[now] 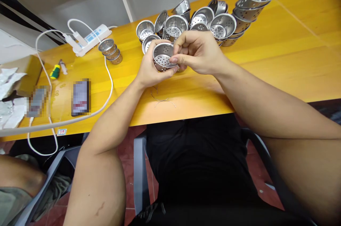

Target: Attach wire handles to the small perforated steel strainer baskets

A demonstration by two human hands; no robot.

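— What's the left hand (pixel 149 68) got?

— A perforated steel strainer cup (pixel 162 56), cradled from the left just above the yellow table (pixel 279 59), near its front edge.

— And the right hand (pixel 195 52)?

— Fingers pinched narrow at the cup's right rim — what's between them I cannot tell. Loose cups (pixel 222 25) heap just beyond; bent wires (pixel 162 100) lie nearer.

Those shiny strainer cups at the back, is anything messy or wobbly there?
Yes. The loose strainer cups lie jumbled, several tipped sideways, and the tall stack at the right leans over. The left hand holds one perforated cup while the right hand pinches at its rim.
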